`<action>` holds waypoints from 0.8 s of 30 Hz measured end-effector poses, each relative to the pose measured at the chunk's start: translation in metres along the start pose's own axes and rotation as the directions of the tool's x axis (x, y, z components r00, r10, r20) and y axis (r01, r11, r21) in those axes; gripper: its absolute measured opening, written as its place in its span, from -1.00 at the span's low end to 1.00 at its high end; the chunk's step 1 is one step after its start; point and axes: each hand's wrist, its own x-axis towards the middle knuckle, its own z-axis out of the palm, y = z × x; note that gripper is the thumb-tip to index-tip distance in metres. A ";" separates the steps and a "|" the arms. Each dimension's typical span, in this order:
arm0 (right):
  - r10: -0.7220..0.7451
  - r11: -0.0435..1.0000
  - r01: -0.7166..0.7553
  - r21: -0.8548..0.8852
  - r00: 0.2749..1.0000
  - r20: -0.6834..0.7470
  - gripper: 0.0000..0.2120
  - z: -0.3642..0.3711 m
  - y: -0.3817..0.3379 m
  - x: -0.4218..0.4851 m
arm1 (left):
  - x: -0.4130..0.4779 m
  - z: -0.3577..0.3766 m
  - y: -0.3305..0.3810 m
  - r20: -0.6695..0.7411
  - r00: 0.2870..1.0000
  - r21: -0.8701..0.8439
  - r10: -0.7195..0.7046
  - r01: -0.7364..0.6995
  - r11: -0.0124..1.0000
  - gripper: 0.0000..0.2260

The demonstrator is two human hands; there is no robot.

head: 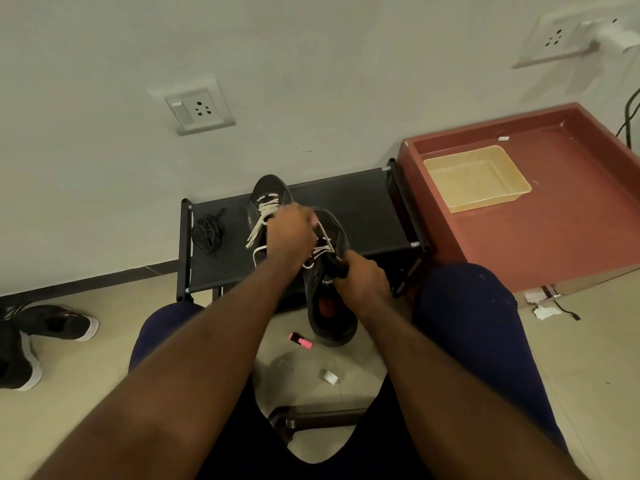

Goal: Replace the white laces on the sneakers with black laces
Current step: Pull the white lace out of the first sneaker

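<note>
both sets of fingers are closed: your right hand (363,278) grips the light, floppy sneaker (329,310) by its tongue at the rack (353,202) edge, your left hand (289,233) pinches its limp white lace (323,237) near the eyelets.

Pale, plain wall (311,64) with a switched socket plate (195,107) at centre-left and a second socket plate (561,38) at upper right; a dark skirting strip (86,280) meets the beige tiled floor (86,375). A low black rack (363,202) stands against the wall; just beside it, a red-brown cabinet top (554,237) with raised edges carries a shallow beige tray (476,181); lighting is dim and even.
</note>
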 end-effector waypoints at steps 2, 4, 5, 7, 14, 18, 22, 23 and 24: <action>0.010 1.000 -0.010 0.012 1.000 0.005 -0.86 0.000 0.000 0.000 | 0.008 -0.011 -0.003 -0.109 0.960 -0.285 -0.259 0.219 0.933 -0.82; 0.019 1.000 -0.019 0.018 1.000 0.006 -0.86 0.001 -0.001 0.000 | 0.012 -0.021 -0.005 -0.151 0.930 -0.342 -0.335 0.269 0.901 -0.84; 0.021 1.000 -0.021 0.017 1.000 0.004 -0.85 0.002 -0.001 0.000 | 0.011 -0.024 -0.006 -0.163 0.935 -0.299 -0.314 0.257 0.919 -0.83; 0.026 1.000 -0.026 0.007 1.000 -0.007 -0.83 0.003 0.000 0.001 | 0.004 -0.024 -0.004 -0.145 0.967 -0.131 -0.208 0.190 0.973 -0.70; 0.034 0.999 -0.033 0.040 0.999 -0.033 -0.87 0.005 0.002 0.001 | -0.085 0.006 -0.008 0.151 0.962 -0.179 -0.228 0.254 0.951 -0.77; 0.018 0.999 -0.017 0.031 0.999 -0.038 -0.88 0.007 0.004 -0.001 | -0.105 0.025 -0.013 0.299 0.925 -0.017 -0.235 0.252 0.968 -0.61; 0.014 1.000 -0.013 0.021 0.999 -0.031 -0.88 0.011 0.007 -0.004 | -0.104 0.028 -0.014 0.260 0.947 0.021 -0.187 0.188 0.982 -0.75; 0.038 0.998 -0.036 0.056 0.999 -0.033 -0.91 0.010 0.009 -0.003 | -0.104 0.027 -0.017 0.241 0.952 -0.018 -0.191 0.201 0.979 -0.76; 0.075 0.992 -0.071 0.104 0.996 -0.038 -0.93 0.007 0.010 -0.001 | -0.104 0.026 -0.019 0.219 0.955 -0.076 -0.201 0.222 0.972 -0.77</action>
